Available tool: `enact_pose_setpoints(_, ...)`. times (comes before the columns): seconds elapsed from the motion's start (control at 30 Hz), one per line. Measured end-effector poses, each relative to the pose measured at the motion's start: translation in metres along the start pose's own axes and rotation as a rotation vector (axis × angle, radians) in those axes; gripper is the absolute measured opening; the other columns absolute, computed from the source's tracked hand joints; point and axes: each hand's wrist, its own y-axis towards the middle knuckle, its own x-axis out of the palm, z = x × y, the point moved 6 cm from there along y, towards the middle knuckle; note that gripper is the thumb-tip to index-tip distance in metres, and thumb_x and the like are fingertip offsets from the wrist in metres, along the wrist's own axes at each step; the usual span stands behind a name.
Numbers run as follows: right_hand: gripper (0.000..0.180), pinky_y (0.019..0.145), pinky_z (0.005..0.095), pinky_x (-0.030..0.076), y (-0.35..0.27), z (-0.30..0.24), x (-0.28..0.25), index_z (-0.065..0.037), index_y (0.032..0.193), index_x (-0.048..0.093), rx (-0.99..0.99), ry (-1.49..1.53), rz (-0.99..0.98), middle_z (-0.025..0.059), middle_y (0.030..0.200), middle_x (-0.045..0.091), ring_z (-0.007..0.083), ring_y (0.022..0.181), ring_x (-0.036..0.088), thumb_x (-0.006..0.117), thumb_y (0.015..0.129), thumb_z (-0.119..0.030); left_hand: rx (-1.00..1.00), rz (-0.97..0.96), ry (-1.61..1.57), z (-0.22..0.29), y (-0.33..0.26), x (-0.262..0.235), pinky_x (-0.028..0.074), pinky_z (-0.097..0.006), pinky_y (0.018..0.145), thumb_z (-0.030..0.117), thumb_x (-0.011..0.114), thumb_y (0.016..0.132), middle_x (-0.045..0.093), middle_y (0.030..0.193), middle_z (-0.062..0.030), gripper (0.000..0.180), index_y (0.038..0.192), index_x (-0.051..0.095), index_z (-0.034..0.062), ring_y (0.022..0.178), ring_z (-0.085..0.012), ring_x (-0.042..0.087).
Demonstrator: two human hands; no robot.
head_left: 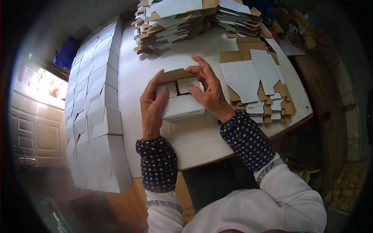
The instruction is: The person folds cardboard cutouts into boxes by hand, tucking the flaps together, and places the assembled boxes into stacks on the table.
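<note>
White box (182,108): between hands, over worktop (202,143); base contact unclear. Left hand (152,101): fingers half-curled, holding left side; far fingertips partly hidden. Right hand (213,93): fingers loosely spread, holding right side, thumb on inner flap (184,84). Carton stack (171,29) beyond: top cut off.

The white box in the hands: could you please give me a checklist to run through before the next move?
1. Left hand on the white box: ok, at its left side.
2. Right hand on the box: ok, thumb near the right side flap.
3. Side flaps folded inward: ok, with a dark gap between them.
4. Lid flap closed: not ok, it stands raised.
5. Box underside closed: cannot tell, hidden.
</note>
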Motion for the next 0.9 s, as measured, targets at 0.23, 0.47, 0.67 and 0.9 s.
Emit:
enact_pose_setpoints(0.23,0.026,0.103,0.0328,0.040,-0.002,0.006,-0.001,-0.010,0.114,0.068,0.024,-0.122,-0.120,0.0038,0.124,0.065,0.0180,0.114,0.057,0.071,0.089,-0.013,0.003,-0.026,0.009,-0.003,0.002,0.000,0.044,-0.030,0.104,-0.004,0.049,0.085,0.066,0.133,-0.0101,0.054,0.134,0.068,0.0074,0.120,-0.0201,0.058)
enact_pose_setpoints(0.47,0.032,0.109,0.0369,0.039,-0.002,0.013,0.002,-0.011,0.118,0.069,0.042,-0.134,-0.191,0.0050,0.128,0.065,0.0217,0.121,0.057,0.074,0.087,-0.016,0.108,-0.105,0.122,-0.005,0.004,-0.006,0.040,-0.031,0.107,-0.004,0.046,0.082,0.063,0.135,-0.0108,0.052,0.126,0.073,0.0059,0.125,-0.0209,0.054)
enact_pose_setpoints(0.67,0.041,0.115,0.0389,0.036,0.000,0.000,0.006,-0.012,0.123,0.069,-0.021,-0.214,-0.240,0.0061,0.136,0.062,0.0240,0.131,0.052,0.076,0.083,-0.015,0.047,-0.101,0.108,-0.005,0.003,-0.005,0.037,-0.034,0.110,0.000,0.047,0.082,0.062,0.137,-0.0132,0.050,0.123,0.074,0.0040,0.130,-0.0250,0.050)
enact_pose_setpoints(0.9,0.051,0.118,0.0416,0.034,-0.001,0.001,0.005,-0.012,0.132,0.067,0.061,-0.322,-0.315,0.0069,0.145,0.056,0.0261,0.137,0.048,0.074,0.081,-0.009,0.028,-0.210,0.125,0.002,0.000,-0.003,0.036,-0.039,0.114,0.002,0.054,0.080,0.057,0.142,-0.0145,0.052,0.129,0.071,0.0043,0.133,-0.0301,0.049)
